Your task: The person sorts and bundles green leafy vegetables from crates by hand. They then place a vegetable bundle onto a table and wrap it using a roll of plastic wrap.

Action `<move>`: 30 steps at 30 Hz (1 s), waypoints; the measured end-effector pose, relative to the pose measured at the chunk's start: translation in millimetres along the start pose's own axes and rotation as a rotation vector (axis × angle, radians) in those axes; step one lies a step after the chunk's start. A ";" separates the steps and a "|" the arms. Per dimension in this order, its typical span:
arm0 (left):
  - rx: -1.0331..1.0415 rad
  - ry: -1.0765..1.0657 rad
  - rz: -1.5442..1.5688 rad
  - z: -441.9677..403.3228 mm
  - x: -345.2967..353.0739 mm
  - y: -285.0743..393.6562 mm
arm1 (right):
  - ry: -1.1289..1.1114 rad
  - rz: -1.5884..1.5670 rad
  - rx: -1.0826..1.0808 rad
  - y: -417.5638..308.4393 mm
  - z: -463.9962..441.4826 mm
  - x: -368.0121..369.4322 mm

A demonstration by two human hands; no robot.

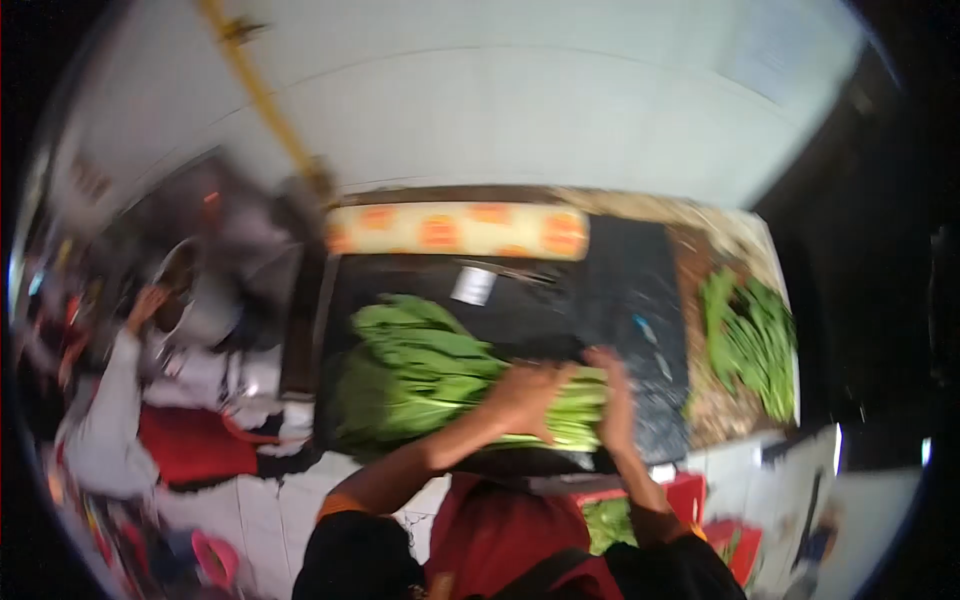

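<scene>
A large bunch of leafy greens [430,365] lies sideways on a black tabletop [625,290], leaves to the left and pale cut stems to the right. My left hand [530,400] is closed over the stems from above. At the stem ends, my right hand [617,400] rests flat against them with its fingers stretched out. Just beyond the bunch lies a small white paper label [473,286], with a thin dark tool [515,272] beside it, too blurred to name.
A patterned roll [455,230] lies along the back edge by the wall. More greens [750,340] sit at the right end. Below me are red crates [685,495] with greens. At left, another person in a red apron [195,440] reaches to a large metal pot [205,300].
</scene>
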State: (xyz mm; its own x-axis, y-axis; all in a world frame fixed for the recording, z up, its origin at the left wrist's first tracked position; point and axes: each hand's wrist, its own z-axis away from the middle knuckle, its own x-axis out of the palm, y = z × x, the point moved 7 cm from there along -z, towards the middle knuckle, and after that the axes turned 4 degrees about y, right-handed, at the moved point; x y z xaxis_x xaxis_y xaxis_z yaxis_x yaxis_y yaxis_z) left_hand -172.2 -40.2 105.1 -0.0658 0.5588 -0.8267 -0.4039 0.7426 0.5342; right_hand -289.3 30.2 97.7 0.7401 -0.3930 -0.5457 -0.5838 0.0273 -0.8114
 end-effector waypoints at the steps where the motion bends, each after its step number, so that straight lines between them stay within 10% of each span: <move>1: -0.001 0.008 -0.053 3.2 -1.3 4.7 | 0.019 -0.247 0.108 -4.0 0.4 -0.8; 4: 0.000 0.028 -0.131 7.8 0.7 6.2 | 0.227 -0.621 0.126 11.2 1.8 -21.1; 8: -0.014 0.012 -0.170 1.1 -2.9 4.6 | 0.116 -0.132 -0.072 -9.5 11.8 -6.5; 9: -0.023 0.010 -0.159 1.1 -4.9 4.5 | 0.229 -0.390 0.209 15.1 14.3 -6.5; 12: -0.042 0.006 -0.133 0.3 -5.6 3.6 | 0.550 -0.068 0.084 -21.0 48.4 -60.7; 18: -0.011 0.029 -0.127 -1.3 -5.4 2.2 | -0.054 -0.148 0.569 5.4 202.4 9.1; 21: 0.022 0.035 -0.124 -0.8 -6.0 2.3 | -0.039 -0.081 0.473 -0.1 232.4 39.8; 23: 0.043 0.029 -0.135 -0.7 -9.3 3.5 | 0.208 -0.559 0.876 18.7 253.1 63.5; 27: 0.059 0.040 -0.130 0.0 -7.5 2.7 | 0.369 -0.498 0.932 41.6 257.6 81.8; 30: 0.063 0.047 -0.138 0.7 -5.3 1.5 | 0.654 0.296 0.424 -21.5 224.3 29.2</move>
State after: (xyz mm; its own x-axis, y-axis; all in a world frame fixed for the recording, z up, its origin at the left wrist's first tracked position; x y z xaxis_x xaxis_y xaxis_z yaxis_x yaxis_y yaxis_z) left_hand -171.9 -41.7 110.4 -0.0565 0.4330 -0.8996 -0.3543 0.8337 0.4236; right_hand -180.3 224.2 52.4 0.1559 -0.7661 -0.6236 -0.4518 0.5061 -0.7347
